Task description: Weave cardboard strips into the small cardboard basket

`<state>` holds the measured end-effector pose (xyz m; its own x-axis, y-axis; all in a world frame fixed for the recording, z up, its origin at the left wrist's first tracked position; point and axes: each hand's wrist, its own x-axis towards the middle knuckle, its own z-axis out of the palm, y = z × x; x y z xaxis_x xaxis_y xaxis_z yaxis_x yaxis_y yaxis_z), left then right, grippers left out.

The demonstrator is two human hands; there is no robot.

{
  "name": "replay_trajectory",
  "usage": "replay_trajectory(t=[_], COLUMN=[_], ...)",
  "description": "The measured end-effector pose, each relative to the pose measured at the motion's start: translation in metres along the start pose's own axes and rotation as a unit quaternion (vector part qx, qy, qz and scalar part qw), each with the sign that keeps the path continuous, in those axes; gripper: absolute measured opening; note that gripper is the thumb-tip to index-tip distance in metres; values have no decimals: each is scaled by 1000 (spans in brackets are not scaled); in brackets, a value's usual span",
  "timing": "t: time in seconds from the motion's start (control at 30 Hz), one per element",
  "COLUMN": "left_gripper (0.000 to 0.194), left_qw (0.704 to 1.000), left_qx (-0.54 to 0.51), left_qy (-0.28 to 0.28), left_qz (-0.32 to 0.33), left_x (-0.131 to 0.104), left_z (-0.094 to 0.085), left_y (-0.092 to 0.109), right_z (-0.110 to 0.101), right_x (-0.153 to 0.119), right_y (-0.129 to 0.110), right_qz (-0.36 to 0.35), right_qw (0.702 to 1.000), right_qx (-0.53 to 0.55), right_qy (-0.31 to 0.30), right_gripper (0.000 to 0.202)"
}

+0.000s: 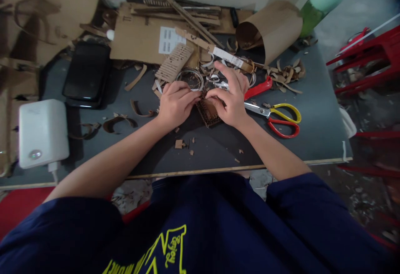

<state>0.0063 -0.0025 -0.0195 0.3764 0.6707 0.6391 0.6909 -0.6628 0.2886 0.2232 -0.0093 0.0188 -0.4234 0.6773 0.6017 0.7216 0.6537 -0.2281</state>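
Between my hands, on the dark tabletop, lies a small brown cardboard piece (pixel 208 114) with a ridged, corrugated edge. My left hand (pixel 177 104) is closed at its upper left edge, with thumb and fingers pressed together. My right hand (pixel 230 99) pinches at its top edge with thumb and index finger, while another finger points up and away. Whatever small bit sits between the fingertips is too small to make out. Behind the hands are a coil of pale strip (pixel 191 77) and a ribbed cardboard piece (pixel 175 62).
Scissors (pixel 269 112) with yellow and red handles and a red-handled tool (pixel 258 88) lie right. At left are a black case (pixel 86 74) and a white device (pixel 43 134) with a cable. A cardboard roll (pixel 270 32), green bottle (pixel 321 5) and cardboard sheet (pixel 137 36) stand behind; scraps are scattered.
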Motion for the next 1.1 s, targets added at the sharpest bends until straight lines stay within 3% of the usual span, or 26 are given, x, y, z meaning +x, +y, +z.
replay_trajectory(t=[0.17, 0.3, 0.6, 0.93, 1.1], left_gripper=[26, 28, 29, 29, 28], left_qw=[1000, 1000, 999, 999, 1000], left_qx=[11, 12, 33, -2, -6], left_qy=[-2, -25, -17, -1, 14], left_qz=[5, -5, 15, -38, -21], left_x=[0, 1, 2, 3, 4], left_z=[0, -1, -2, -1, -2], left_y=[0, 1, 4, 0, 1], right_z=[-3, -6, -7, -4, -6], right_x=[3, 4, 5, 6, 5], right_y=[6, 6, 10, 29, 27], right_qz=[-24, -6, 6, 69, 67], right_qw=[1000, 1000, 999, 997, 997], right_qx=[10, 6, 2, 18, 10], right_qy=[5, -18, -32, -10, 28], right_gripper=[19, 19, 16, 18, 15])
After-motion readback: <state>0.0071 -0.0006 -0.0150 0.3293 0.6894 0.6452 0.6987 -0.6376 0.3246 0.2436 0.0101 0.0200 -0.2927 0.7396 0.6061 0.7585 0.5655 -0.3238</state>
